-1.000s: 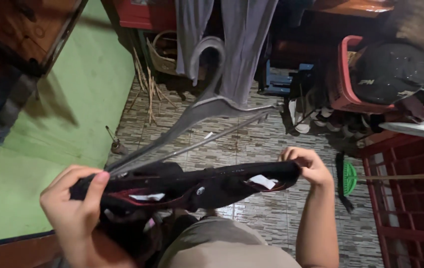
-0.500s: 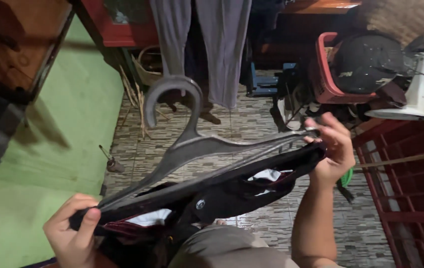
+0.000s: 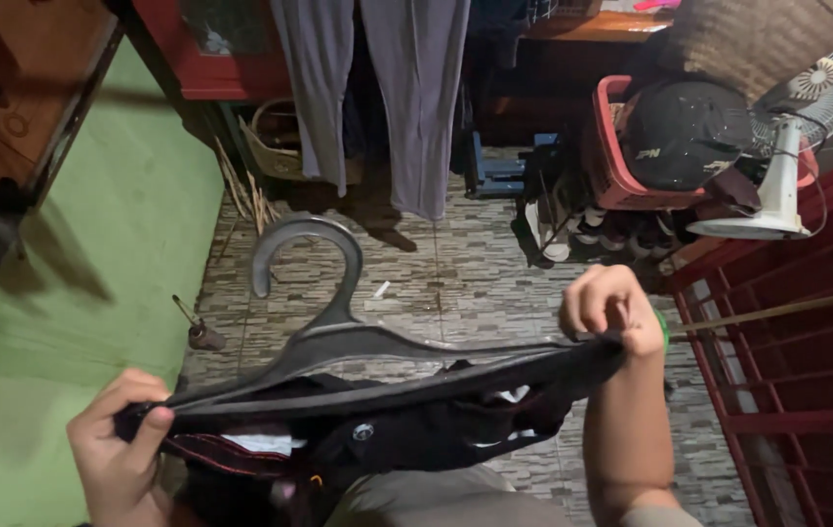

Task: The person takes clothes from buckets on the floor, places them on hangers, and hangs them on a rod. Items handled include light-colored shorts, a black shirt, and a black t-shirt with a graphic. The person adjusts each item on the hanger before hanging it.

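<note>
Since 0.5 s ago the right hand (image 3: 611,312) has closed from spread fingers into a pinch on the dark garment's (image 3: 387,415) waistband and the grey hanger (image 3: 338,327), while the left hand (image 3: 119,459) stays clamped on their other end, above the tiled floor (image 3: 465,283), near hanging grey trousers (image 3: 387,98) and a white fan (image 3: 777,185).

Below the left grip (image 3: 121,459), the dark garment (image 3: 387,420) runs off the bottom edge. The grey hanger (image 3: 338,332) has both arm tips hidden, one inside each grip, left and right (image 3: 611,314).
</note>
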